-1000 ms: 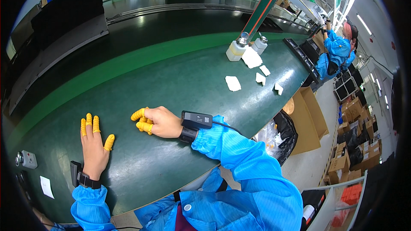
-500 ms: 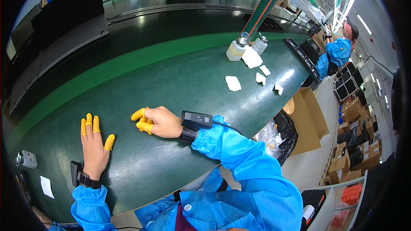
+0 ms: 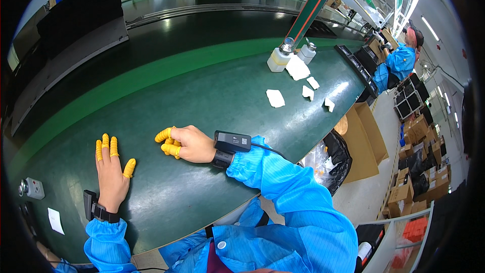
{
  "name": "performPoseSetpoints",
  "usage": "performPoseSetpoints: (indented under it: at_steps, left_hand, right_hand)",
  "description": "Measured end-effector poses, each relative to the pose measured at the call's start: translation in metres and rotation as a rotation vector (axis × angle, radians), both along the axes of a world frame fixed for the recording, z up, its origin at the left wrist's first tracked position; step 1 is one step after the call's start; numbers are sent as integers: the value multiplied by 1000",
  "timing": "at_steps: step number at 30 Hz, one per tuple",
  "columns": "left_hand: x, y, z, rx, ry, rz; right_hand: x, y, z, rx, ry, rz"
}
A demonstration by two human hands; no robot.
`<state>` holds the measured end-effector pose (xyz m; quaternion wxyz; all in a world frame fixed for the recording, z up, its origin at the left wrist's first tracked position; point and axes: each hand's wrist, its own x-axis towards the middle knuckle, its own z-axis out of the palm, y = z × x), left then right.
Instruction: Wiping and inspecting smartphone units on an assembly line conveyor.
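My left hand (image 3: 112, 177) lies flat on the green tabletop (image 3: 202, 101), fingers stretched and thumb out, holding nothing. Yellow finger cots cover its visible fingertips. To its right, my right hand (image 3: 189, 144) rests on the same surface with its fingers curled in, also in yellow finger cots. A small gap shows between its index finger and thumb, and no object is visible in it. A black device (image 3: 232, 141) is strapped at the right wrist, another (image 3: 91, 206) at the left. Nearest my left hand are a small bottle (image 3: 33, 188) and a paper slip (image 3: 55, 221).
Two pump bottles (image 3: 279, 59) stand at the far right beside a white cloth (image 3: 297, 67) and several white scraps (image 3: 275, 98). A black rack (image 3: 356, 71) borders the table there. Beyond are a carton (image 3: 361, 141), a bag (image 3: 336, 159) and a co-worker (image 3: 400, 60). A dark panel (image 3: 81, 30) rises at the left.
Both my hands stay in place. In the background, the co-worker's arms and head have shifted slightly.
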<state>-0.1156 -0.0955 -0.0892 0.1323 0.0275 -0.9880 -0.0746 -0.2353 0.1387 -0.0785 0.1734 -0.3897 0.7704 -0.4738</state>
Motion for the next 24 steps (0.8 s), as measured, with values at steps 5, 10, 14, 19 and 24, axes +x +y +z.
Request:
performPoseSetpoints:
  at_steps: [5,10,14,19,24]
  left_hand:
    - [0,0,0,4,2,-4]
    - [-1,2,2,23,-23,9]
    - [0,-1,1,-9,-4,3]
    - [0,1,1,11,-2,-4]
    - [0,1,1,2,1,-7]
  right_hand:
    - [0,0,0,6,4,2]
    - [0,1,1,11,-11,-3]
    - [0,-1,0,3,-16,6]
    - [0,0,1,5,-8,1]
    - [0,0,1,4,-12,3]
